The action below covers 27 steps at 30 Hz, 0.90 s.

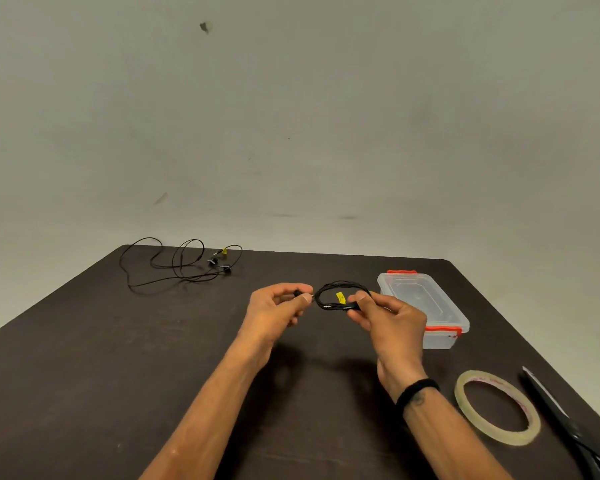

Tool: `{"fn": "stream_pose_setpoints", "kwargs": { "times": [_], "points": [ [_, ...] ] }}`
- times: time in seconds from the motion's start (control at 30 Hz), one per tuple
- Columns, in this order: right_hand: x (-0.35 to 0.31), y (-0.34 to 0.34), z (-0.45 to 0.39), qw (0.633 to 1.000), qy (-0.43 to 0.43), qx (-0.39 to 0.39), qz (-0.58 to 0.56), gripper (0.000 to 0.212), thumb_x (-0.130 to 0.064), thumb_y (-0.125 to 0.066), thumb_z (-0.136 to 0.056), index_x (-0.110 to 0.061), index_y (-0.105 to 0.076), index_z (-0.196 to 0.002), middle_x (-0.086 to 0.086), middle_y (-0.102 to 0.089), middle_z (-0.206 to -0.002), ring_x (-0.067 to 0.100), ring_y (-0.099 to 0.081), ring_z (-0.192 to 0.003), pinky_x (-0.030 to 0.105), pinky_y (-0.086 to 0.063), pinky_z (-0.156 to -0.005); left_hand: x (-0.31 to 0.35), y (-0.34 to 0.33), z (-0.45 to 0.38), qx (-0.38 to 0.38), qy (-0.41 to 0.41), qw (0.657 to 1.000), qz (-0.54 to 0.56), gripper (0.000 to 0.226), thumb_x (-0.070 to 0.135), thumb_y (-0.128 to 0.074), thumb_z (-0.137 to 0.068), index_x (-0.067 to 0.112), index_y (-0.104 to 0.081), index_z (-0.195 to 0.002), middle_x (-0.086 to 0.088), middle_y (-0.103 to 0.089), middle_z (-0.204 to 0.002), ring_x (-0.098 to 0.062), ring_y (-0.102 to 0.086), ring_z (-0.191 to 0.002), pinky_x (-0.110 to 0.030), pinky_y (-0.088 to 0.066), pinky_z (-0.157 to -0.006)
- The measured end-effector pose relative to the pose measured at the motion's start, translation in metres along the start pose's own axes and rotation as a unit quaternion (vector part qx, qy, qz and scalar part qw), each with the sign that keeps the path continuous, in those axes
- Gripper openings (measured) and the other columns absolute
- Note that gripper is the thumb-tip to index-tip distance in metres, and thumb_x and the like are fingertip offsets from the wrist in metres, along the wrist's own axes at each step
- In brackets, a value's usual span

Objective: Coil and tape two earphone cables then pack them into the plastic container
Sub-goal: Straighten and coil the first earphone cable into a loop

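A black earphone cable (329, 295) with a yellow tag is wound into a small coil above the middle of the dark table (84, 358). My right hand (385, 318) pinches the right side of the coil. My left hand (278, 304) pinches the cable's end at the coil's left side. A second black earphone cable (181, 263) lies loose and uncoiled at the far left of the table. A clear plastic container (426, 306) with red latches and its lid on stands just right of my right hand.
A roll of clear tape (497, 408) lies flat at the near right. Black scissors (568, 424) lie beside it along the table's right edge. A plain wall rises behind the table.
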State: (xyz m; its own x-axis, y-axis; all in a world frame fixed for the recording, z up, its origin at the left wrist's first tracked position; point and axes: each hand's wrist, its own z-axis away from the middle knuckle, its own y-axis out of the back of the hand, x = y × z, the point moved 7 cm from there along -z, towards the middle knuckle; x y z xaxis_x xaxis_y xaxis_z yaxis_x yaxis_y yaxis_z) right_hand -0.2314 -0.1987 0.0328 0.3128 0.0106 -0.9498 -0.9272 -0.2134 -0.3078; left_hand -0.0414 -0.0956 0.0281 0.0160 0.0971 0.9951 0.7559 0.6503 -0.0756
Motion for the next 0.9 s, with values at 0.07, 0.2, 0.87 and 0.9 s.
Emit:
{"fn": "stream_pose_setpoints", "kwargs": {
  "times": [0.07, 0.2, 0.87, 0.9],
  "points": [
    [0.002, -0.002, 0.003, 0.999, -0.025, -0.008, -0.031, 0.003, -0.001, -0.078, -0.09, -0.003, -0.078, -0.09, 0.01, -0.082, -0.085, 0.023, -0.08, -0.087, 0.028, -0.066, -0.075, -0.004, -0.004, 0.002, -0.019, 0.045, 0.998, 0.043, 0.009, 0.005, -0.077, -0.089, 0.009, -0.079, -0.097, -0.006, -0.072, -0.081, -0.007, -0.059, -0.065, -0.018, -0.048, -0.058],
    [0.013, -0.005, 0.003, 0.99, -0.114, -0.049, -0.07, 0.011, 0.001, -0.076, -0.091, 0.008, -0.074, -0.099, 0.019, -0.081, -0.092, 0.024, -0.08, -0.088, 0.029, -0.067, -0.075, -0.013, -0.011, 0.009, -0.039, 0.107, 0.988, 0.105, 0.015, 0.008, -0.079, -0.088, -0.001, -0.075, -0.099, -0.009, -0.071, -0.08, -0.009, -0.06, -0.061, -0.018, -0.051, -0.056],
    [-0.005, 0.003, 0.092, 0.857, 0.038, -0.204, 0.473, 0.035, -0.052, -0.075, -0.091, -0.019, -0.079, -0.08, -0.001, -0.072, -0.056, 0.006, -0.062, -0.045, 0.013, -0.045, -0.046, 0.017, 0.036, 0.073, -0.074, 0.025, 0.902, -0.425, 0.016, 0.043, -0.077, -0.088, 0.028, -0.08, -0.093, 0.008, -0.075, -0.082, -0.006, -0.065, -0.072, -0.023, -0.051, -0.07],
    [-0.006, 0.003, 0.093, 0.857, 0.04, -0.204, 0.471, 0.034, -0.053, -0.075, -0.091, -0.02, -0.078, -0.081, -0.003, -0.071, -0.054, 0.003, -0.062, -0.044, 0.014, -0.045, -0.047, 0.021, 0.032, 0.075, -0.075, 0.014, 0.893, -0.443, 0.02, 0.048, -0.076, -0.088, 0.03, -0.08, -0.097, 0.011, -0.073, -0.085, -0.004, -0.065, -0.078, -0.024, -0.048, -0.074]
  ]
}}
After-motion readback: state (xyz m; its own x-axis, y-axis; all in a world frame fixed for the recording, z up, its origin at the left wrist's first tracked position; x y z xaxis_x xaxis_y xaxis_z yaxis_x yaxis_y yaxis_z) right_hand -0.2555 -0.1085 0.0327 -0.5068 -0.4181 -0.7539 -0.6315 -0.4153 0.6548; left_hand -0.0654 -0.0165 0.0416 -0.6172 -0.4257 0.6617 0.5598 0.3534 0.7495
